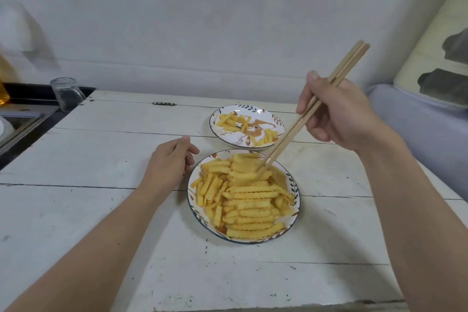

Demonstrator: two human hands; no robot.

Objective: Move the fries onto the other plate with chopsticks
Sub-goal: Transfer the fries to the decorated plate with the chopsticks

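Head view: 2 plates (pixel 293 186) (pixel 215 119), 2 chopsticks (pixel 298 124) in right hand's (pixel 336 114) grasp, left hand (pixel 169 162) loosely curled, holding nothing.

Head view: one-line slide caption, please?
Right hand dips chopsticks into the full fries plate; left hand rests beside it.

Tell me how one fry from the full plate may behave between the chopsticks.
Probably stiff: the fries lie straight. Their ridges should give the chopsticks some grip. Likely light, though one may break if squeezed hard.
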